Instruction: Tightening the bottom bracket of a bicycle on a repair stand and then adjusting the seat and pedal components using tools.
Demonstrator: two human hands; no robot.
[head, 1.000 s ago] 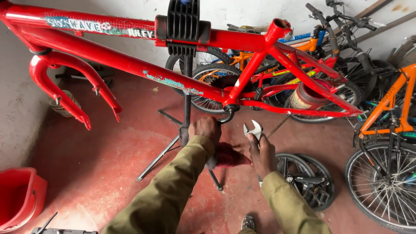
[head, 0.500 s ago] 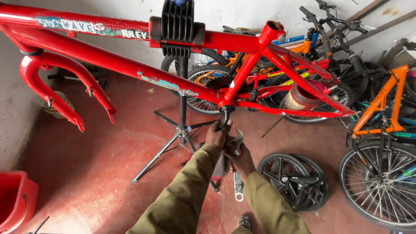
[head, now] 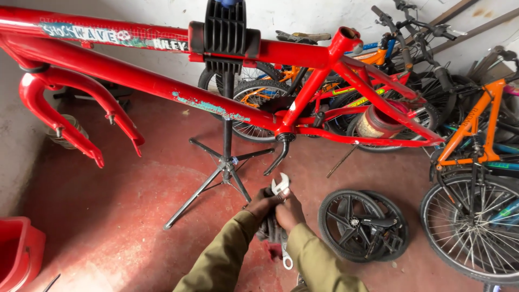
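Both my hands met low over the red floor: my left hand (head: 263, 201) and right hand (head: 289, 212) had their fingers closed around a steel adjustable wrench (head: 280, 185) and dark rag (head: 268, 230). The wrench seemed heavy, stiff, perhaps greasy; best gripped mid-handle.

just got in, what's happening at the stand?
A person's left hand and right hand are together below the red bike frame clamped in the repair stand. They hold a silver wrench and a dark rag. A black wheel lies on the floor beside them.
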